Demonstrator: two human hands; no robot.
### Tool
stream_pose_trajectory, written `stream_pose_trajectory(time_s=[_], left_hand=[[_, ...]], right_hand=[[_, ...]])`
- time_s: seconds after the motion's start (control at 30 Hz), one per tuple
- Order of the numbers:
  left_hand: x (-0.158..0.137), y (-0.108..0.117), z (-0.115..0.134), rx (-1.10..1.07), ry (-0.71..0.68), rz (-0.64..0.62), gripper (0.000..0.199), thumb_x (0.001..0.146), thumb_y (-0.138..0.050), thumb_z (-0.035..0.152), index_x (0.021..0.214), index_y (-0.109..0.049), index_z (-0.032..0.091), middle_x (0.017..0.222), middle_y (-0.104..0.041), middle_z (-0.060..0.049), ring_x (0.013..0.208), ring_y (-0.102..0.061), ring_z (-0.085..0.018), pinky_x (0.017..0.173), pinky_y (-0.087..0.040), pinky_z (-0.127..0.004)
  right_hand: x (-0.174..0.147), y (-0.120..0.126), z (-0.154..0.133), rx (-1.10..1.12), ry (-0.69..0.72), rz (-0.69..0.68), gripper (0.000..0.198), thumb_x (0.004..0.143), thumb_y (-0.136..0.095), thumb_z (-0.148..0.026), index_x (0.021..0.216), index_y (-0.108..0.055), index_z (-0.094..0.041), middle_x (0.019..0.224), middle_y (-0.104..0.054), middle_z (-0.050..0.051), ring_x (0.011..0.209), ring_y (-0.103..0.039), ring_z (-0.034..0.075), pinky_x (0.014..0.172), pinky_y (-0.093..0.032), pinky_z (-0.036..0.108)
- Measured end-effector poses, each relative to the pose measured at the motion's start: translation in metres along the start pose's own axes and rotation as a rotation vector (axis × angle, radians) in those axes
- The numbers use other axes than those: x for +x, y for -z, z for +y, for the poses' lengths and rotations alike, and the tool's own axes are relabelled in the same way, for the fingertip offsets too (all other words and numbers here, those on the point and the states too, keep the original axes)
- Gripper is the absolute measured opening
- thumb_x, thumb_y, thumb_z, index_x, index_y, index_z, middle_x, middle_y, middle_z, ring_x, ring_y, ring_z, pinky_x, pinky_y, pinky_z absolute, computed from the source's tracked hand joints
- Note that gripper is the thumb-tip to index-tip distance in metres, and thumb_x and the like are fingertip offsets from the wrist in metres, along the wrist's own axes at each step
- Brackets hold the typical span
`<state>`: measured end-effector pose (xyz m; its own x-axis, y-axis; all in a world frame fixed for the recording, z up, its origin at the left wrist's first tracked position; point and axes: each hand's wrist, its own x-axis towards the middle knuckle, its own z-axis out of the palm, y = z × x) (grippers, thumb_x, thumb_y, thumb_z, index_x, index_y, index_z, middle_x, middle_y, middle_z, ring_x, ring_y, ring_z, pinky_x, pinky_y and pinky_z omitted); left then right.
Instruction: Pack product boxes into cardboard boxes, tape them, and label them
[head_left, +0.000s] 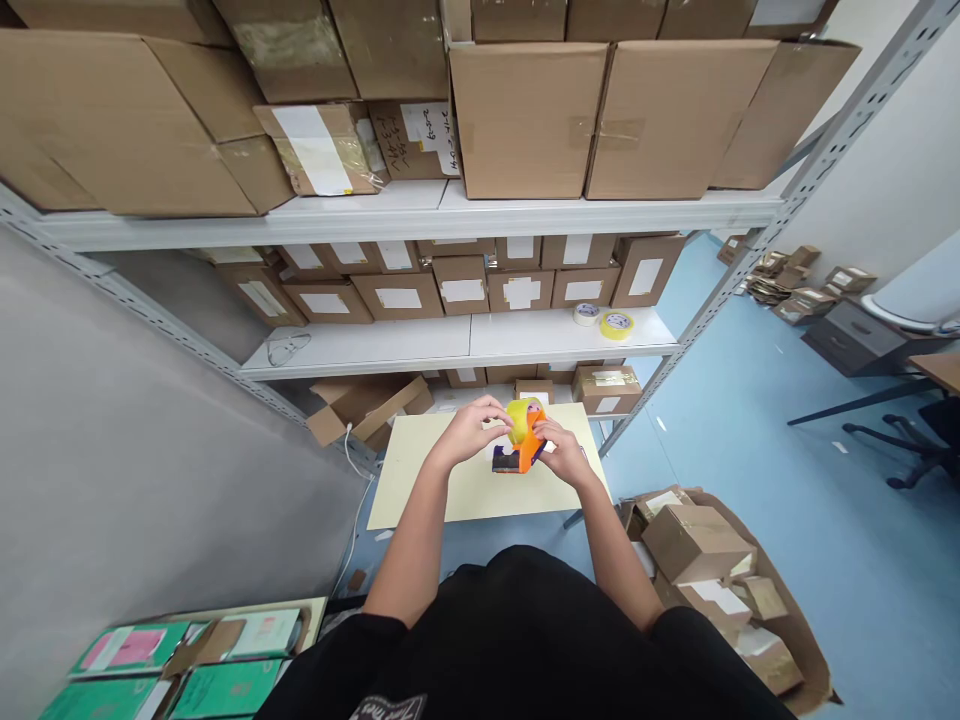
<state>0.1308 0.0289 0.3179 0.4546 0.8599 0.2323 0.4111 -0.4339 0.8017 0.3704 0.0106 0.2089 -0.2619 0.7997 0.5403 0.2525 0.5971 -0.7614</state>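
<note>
Above the pale yellow table (pixel 420 495), my right hand (pixel 564 452) grips an orange tape dispenser (pixel 531 447) with a dark front end. A roll of yellow tape (pixel 517 420) sits in the dispenser. My left hand (pixel 472 432) is at the roll's left edge, its thumb and fingers bent together in a pinch. Whether a tape end lies between those fingertips is too small to tell. Part of the dispenser's handle is hidden by my right fingers.
Metal shelving (pixel 375 228) stacked with cardboard boxes stands ahead. Two spare tape rolls (pixel 616 325) lie on its middle shelf. An open carton (pixel 367 405) is behind the table's left. At lower right, a large carton (pixel 806 640) holds several boxes. Green packages (pixel 225 688) lie lower left.
</note>
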Motion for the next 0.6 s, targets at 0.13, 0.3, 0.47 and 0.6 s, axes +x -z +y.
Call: stream_pose_trajectory(time_s=[0.13, 0.3, 0.47, 0.6], left_hand=[[0.002, -0.007, -0.011, -0.154, 0.056, -0.002, 0.022, 0.085, -0.073, 0.046, 0.088, -0.083, 0.026, 0.103, -0.07, -0.008, 0.098, -0.067, -0.024, 0.083, -0.057, -0.033], [-0.002, -0.017, -0.027, -0.312, 0.157, 0.009, 0.032, 0.088, -0.069, 0.051, 0.102, -0.083, 0.025, 0.106, -0.073, -0.009, 0.099, -0.068, -0.024, 0.088, -0.057, -0.035], [-0.005, -0.018, -0.035, -0.47, 0.184, -0.069, 0.045, 0.086, -0.073, 0.053, 0.119, -0.078, 0.023, 0.109, -0.077, -0.012, 0.102, -0.072, -0.026, 0.087, -0.059, -0.036], [0.0, -0.029, -0.037, -0.359, 0.187, 0.014, 0.045, 0.072, -0.087, 0.049, 0.106, -0.082, 0.022, 0.098, -0.079, -0.01, 0.086, -0.073, -0.024, 0.078, -0.061, -0.036]], right_hand=[[-0.005, 0.001, -0.004, 0.027, -0.046, -0.014, 0.016, 0.088, -0.076, -0.039, 0.087, -0.07, -0.024, 0.1, -0.076, 0.007, 0.1, -0.07, 0.026, 0.11, -0.048, 0.05], [-0.019, 0.002, -0.007, 0.058, -0.141, -0.053, 0.022, 0.087, -0.077, -0.043, 0.09, -0.073, -0.022, 0.097, -0.075, 0.006, 0.094, -0.067, 0.024, 0.089, -0.055, 0.039], [-0.03, 0.004, -0.008, 0.103, -0.236, -0.049, 0.025, 0.087, -0.076, -0.046, 0.093, -0.074, -0.022, 0.093, -0.072, 0.003, 0.084, -0.066, 0.021, 0.08, -0.055, 0.034], [-0.033, 0.003, -0.01, 0.118, -0.201, -0.065, 0.023, 0.088, -0.076, -0.044, 0.096, -0.076, -0.022, 0.099, -0.072, 0.005, 0.089, -0.066, 0.022, 0.083, -0.055, 0.035]])
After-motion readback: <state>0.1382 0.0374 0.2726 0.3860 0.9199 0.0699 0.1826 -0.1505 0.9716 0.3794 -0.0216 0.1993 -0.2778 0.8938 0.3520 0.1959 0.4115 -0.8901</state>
